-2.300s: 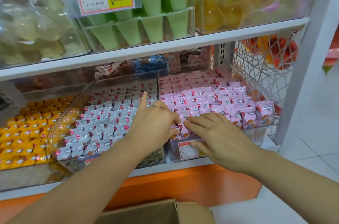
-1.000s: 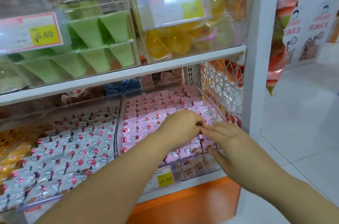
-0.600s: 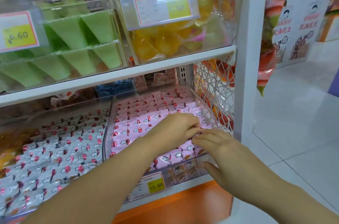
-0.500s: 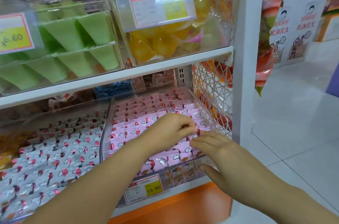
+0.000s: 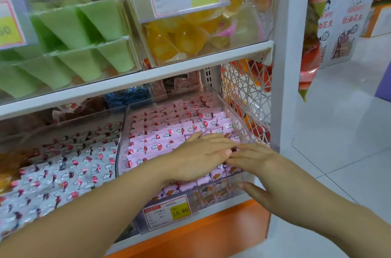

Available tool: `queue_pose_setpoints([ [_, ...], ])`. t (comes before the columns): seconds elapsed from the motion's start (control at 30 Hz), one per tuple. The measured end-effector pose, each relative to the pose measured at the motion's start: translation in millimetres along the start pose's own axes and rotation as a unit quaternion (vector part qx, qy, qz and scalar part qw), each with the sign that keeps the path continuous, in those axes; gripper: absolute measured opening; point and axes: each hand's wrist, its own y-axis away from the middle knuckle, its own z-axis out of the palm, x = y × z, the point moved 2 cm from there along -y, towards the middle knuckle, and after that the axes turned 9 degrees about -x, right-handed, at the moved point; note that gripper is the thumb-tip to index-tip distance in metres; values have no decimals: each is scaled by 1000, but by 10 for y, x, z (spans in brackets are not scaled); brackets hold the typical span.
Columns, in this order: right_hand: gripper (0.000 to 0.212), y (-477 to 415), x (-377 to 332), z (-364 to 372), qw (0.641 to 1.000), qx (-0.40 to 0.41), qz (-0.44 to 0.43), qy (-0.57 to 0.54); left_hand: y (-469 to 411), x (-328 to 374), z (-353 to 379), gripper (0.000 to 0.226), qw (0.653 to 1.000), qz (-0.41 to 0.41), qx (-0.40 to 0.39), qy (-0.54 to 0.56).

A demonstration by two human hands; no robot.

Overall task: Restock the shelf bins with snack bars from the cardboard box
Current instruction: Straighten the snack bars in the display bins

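As left hand point(image 5: 198, 158) and right hand point(image 5: 261, 170) lie flat on pink snack bars point(image 5: 167, 131) in the clear bin point(image 5: 224, 101), each grip is wide.

Bright, even light; soft wide-angle blur

In right bin point(image 5: 234, 118): snack bars point(image 5: 169, 131); left hand point(image 5: 201, 158), right hand point(image 5: 260, 171) atop.
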Motion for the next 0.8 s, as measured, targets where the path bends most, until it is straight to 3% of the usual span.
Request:
queue_pose_setpoints([
  [0.1,51,8,14,82,998,53,-17,24,31,-2,43,54,999,4,11,-53],
  [0.23,51,-87,66,113,996,44,11,82,-58,-86,-17,52,992,-5,28,-123],
  [0.33,49,-164,105,87,999,6,46,10,-104,-130,-36,51,991,-15,38,-131],
  [0.53,45,-30,31,-7,997,23,-9,-79,42,-24,19,49,986,-19,26,-164],
  [0.6,46,26,119,-55,988,99,-2,-119,76,-13,-15,50,988,-24,40,-146],
  [0.7,49,78,254,-119,966,202,54,-149,77,-79,-254,51,987,-38,156,-18],
  [0.8,43,11,248,-88,969,182,93,-136,1,-210,-371,53,983,-62,171,14],
])
